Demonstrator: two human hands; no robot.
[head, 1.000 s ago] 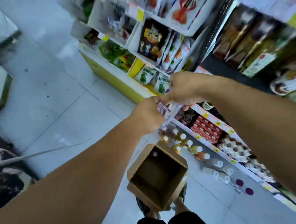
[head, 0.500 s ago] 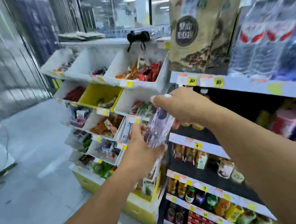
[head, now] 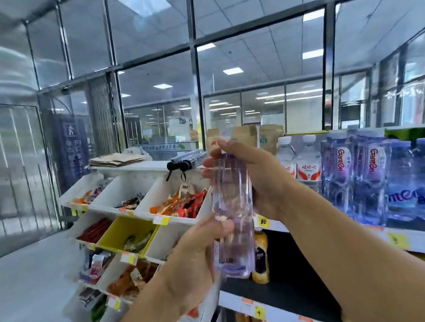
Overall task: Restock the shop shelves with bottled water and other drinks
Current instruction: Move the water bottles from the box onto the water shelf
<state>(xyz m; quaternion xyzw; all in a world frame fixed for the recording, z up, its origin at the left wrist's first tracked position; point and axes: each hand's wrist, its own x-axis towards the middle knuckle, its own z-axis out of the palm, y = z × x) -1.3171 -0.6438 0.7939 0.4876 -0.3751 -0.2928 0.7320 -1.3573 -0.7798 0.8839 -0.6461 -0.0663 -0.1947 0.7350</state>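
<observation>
Both hands grip 1 clear, upright plastic bottle (head: 231,209): right hand (head: 255,180) curled round its top, left hand (head: 195,257) near its base.

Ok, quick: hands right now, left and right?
Left hand: grips the lower part of the clear bottle.
Right hand: grips the same bottle near its top.

left hand (head: 195,257): raised from lower left, fingers curled round lower part of clear bottle (head: 231,217) | right hand (head: 255,175): reaching in from right, fingers (head: 214,162) wrapped over bottle's top | both forearms bare, converging at centre
</observation>
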